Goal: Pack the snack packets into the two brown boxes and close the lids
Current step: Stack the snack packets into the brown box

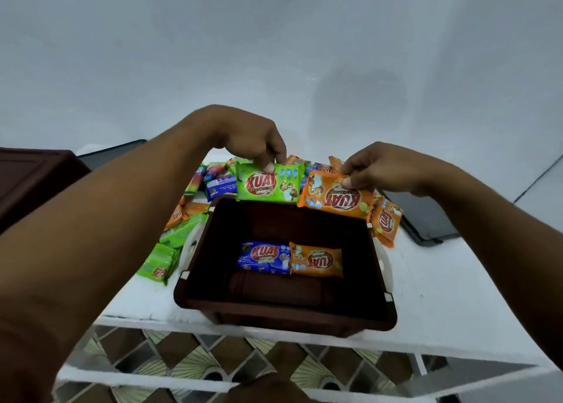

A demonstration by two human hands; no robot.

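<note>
Both my arms (106, 220) over white table (441, 281), pale wall (274, 52) behind.
Left hand (249, 137) pinched green packet (268, 186), right hand (377, 168) orange packet (335, 197), at brown box's (274, 308) far rim.

Left hand (256, 146), right hand (373, 166); both pinching

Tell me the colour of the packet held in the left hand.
Bright green packet, pinched by the left hand; clearest in the head view.

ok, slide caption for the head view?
Left hand pinches green packet, right hand orange packet, at far rim of brown box.
</note>
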